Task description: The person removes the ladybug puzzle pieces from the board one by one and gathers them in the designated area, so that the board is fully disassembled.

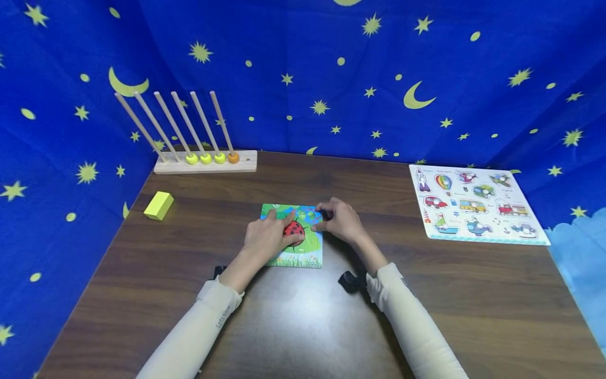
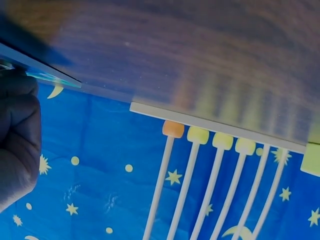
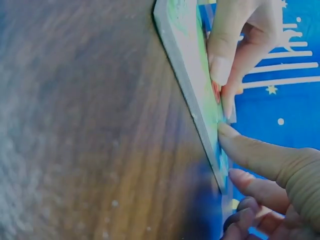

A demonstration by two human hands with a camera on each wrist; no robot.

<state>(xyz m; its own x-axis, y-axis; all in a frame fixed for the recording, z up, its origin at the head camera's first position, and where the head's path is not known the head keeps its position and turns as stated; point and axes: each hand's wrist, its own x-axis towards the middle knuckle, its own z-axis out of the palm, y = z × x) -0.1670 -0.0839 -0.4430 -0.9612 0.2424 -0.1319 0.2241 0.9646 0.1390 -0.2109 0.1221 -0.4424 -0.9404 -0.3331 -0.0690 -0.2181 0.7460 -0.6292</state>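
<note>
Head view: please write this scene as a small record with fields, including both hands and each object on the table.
surface: wood-grain table
centre: ladybug picture board
left hand: thumb and index finger at the ladybug, one on each side
right hand: thumb and fingertips at the board's far right corner; exact grip unclear
far left: wooden peg stand, six rods, three yellow beads, one orange bead
left, nearer than the stand: yellow block
right: vehicle puzzle board
backdrop: blue cloth with yellow moons and stars
</note>
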